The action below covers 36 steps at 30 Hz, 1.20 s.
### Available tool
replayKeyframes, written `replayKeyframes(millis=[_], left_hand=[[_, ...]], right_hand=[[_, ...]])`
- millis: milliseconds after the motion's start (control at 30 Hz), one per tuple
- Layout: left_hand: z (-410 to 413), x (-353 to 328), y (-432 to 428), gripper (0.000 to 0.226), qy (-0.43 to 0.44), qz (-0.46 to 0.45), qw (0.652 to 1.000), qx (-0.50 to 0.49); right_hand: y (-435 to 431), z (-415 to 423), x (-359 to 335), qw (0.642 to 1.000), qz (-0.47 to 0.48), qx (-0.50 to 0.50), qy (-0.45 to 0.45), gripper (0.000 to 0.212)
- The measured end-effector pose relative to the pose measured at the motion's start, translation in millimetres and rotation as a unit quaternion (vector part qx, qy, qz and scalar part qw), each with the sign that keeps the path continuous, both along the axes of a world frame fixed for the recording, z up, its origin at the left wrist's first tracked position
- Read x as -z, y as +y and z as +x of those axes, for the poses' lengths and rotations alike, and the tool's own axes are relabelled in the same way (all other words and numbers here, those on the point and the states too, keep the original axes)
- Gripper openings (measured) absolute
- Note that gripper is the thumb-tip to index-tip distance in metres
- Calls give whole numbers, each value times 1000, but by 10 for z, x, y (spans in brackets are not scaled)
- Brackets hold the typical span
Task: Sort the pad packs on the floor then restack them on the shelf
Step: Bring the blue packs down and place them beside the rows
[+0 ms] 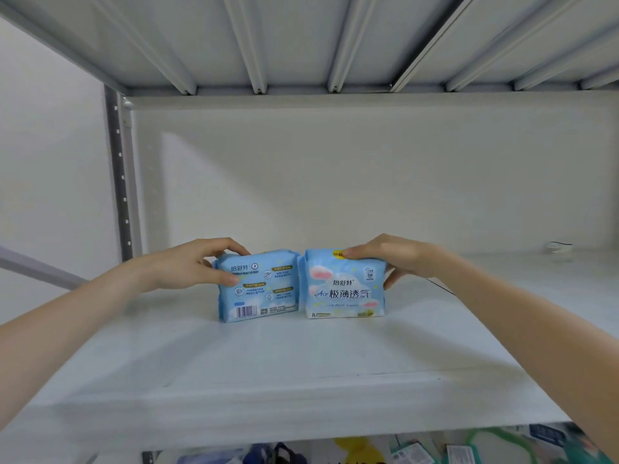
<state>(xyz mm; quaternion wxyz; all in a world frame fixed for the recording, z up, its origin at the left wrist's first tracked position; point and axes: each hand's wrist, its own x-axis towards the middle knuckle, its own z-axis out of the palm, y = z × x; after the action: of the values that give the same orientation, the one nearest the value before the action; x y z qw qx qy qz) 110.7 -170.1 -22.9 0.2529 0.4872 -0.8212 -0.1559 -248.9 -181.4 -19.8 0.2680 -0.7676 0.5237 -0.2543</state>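
Note:
Two light-blue pad packs stand upright side by side on the white shelf (pixel 301 356). The left pack (pixel 259 289) shows its back with a barcode. The right pack (pixel 341 289) shows its front with clouds and large print. My left hand (pixel 197 266) grips the left pack at its top left corner, fingers over the top and thumb on the face. My right hand (pixel 392 256) grips the right pack at its top right corner, fingers over the top edge and thumb down its right side. The packs nearly touch.
A grey upright post (pixel 120 182) bounds the shelf on the left, and the ribbed underside of the upper shelf (pixel 301 38) hangs above. A small white object (pixel 559 247) lies at the back right. More packs and coloured items (pixel 418 452) show below the shelf edge.

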Motion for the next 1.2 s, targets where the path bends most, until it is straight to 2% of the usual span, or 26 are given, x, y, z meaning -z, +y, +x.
replayKeyframes(millis=[100, 233, 267, 367, 467, 767, 967, 1200], left_hand=[[-32, 52, 46, 49, 22, -17, 999, -28], [-67, 116, 56, 73, 78, 5, 995, -54], [-77, 127, 60, 72, 92, 12, 994, -51], [-148, 138, 124, 42, 124, 17, 991, -51], [-214, 124, 237, 32, 145, 21, 988, -51], [-815, 226, 897, 32, 197, -47, 977, -65], [-1389, 397, 1528, 33, 284, -121, 944, -122], [-1866, 482, 2298, 33, 377, -148, 904, -136]], right_hand=[[109, -12, 30, 997, -55, 11, -60, 44], [236, -78, 101, 997, -57, -8, -60, 45], [256, -91, 122, 997, -54, -10, -54, 49], [321, -81, 167, 997, -52, -9, -50, 57], [414, -54, 176, 996, -68, 1, -59, 54], [974, -462, 299, 984, -131, 37, -114, 52], [1498, -972, 315, 969, -193, 34, -151, 53], [2167, -1418, 289, 955, -194, 39, -221, 54]])
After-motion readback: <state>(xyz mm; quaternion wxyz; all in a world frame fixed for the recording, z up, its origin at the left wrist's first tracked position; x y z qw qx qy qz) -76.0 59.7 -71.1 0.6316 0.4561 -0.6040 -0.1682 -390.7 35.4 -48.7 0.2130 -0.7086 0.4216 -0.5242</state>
